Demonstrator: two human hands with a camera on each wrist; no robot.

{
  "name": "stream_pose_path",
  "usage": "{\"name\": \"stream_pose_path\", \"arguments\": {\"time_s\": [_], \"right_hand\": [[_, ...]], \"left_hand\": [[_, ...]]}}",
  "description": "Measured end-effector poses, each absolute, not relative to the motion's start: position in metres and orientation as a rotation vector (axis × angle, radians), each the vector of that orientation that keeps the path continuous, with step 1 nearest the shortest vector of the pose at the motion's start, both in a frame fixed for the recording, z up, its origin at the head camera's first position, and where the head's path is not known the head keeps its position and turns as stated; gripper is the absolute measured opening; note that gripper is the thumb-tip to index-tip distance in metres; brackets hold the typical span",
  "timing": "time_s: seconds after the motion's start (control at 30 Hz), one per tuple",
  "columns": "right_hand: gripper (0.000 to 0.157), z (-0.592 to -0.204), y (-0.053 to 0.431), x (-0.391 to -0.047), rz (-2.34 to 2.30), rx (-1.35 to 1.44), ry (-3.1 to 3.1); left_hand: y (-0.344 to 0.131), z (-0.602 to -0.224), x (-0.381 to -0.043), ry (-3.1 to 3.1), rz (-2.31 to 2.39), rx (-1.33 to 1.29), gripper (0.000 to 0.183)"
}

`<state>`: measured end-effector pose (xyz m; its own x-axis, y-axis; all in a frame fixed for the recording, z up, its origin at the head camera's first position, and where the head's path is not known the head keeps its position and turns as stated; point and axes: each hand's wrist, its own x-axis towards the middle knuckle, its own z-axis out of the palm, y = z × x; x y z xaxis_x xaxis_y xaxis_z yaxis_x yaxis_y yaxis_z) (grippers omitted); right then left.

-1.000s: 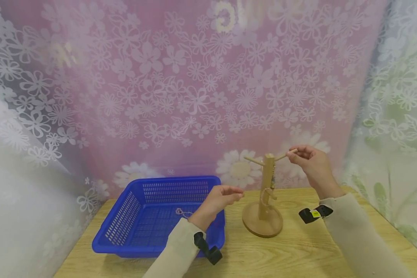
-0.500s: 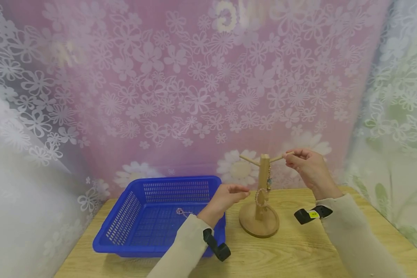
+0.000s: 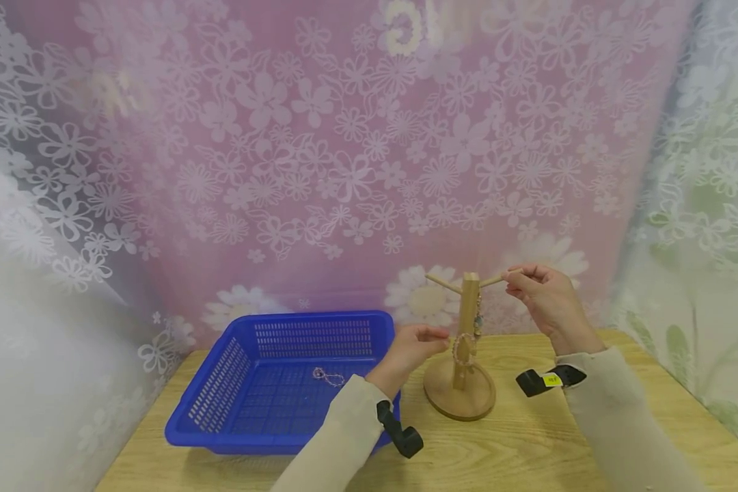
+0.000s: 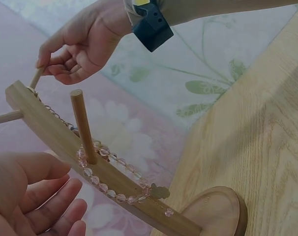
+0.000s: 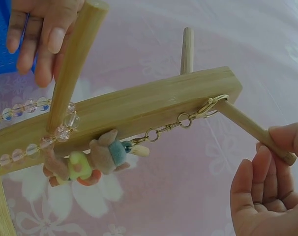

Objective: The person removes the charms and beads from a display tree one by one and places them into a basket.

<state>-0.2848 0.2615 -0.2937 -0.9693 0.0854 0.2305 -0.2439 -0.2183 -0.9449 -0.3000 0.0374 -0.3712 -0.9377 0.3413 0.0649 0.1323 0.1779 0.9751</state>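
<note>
A wooden stand (image 3: 469,311) with a round base and side pegs stands upright on the table. My right hand (image 3: 547,301) pinches the end of its upper right peg (image 5: 257,130) between thumb and fingers. From that peg hangs a keychain (image 5: 107,153) with a gold clasp, chain and small plush animal figure. A bracelet of clear pink beads (image 4: 104,188) with a green leaf-like charm loops over the front peg (image 4: 83,125). My left hand (image 3: 408,355) is beside the stand, left of the bracelet, fingers loosely bent and nothing held.
Left of the stand sits a blue plastic basket (image 3: 246,444) with slotted walls, and a small beaded strand (image 3: 329,377) lies inside. Both stand on a wood-grain table (image 3: 529,437). A pink floral curtain (image 3: 344,171) hangs behind.
My left hand has moved right, toward the stand, uncovering more of the beaded strand. The stand has turned and shifted slightly left, with my right hand moving slightly left on its peg.
</note>
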Motion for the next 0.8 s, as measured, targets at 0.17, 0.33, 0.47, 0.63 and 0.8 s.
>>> {"name": "stream_pose_path", "arguments": {"time_s": [0.17, 0.33, 0.47, 0.63, 0.8], "right_hand": [[0.008, -0.295, 0.261, -0.285, 2.297, 0.202, -1.783], [0.007, -0.297, 0.26, -0.286, 2.31, 0.232, -1.757], [0.007, -0.297, 0.26, -0.287, 2.31, 0.231, -1.751], [0.01, -0.298, 0.26, -0.286, 2.294, 0.239, -1.756], [0.015, -0.298, 0.259, -0.286, 2.293, 0.248, -1.745]], "left_hand": [[0.046, -0.373, -0.303, 2.271, 1.863, 0.463, 0.021], [0.053, -0.378, -0.308, 2.324, 1.832, 0.447, 0.019], [0.058, -0.381, -0.311, 2.373, 1.803, 0.418, 0.017], [0.062, -0.379, -0.309, 2.418, 1.773, 0.394, 0.012], [0.065, -0.379, -0.308, 2.456, 1.77, 0.352, 0.008]]}}
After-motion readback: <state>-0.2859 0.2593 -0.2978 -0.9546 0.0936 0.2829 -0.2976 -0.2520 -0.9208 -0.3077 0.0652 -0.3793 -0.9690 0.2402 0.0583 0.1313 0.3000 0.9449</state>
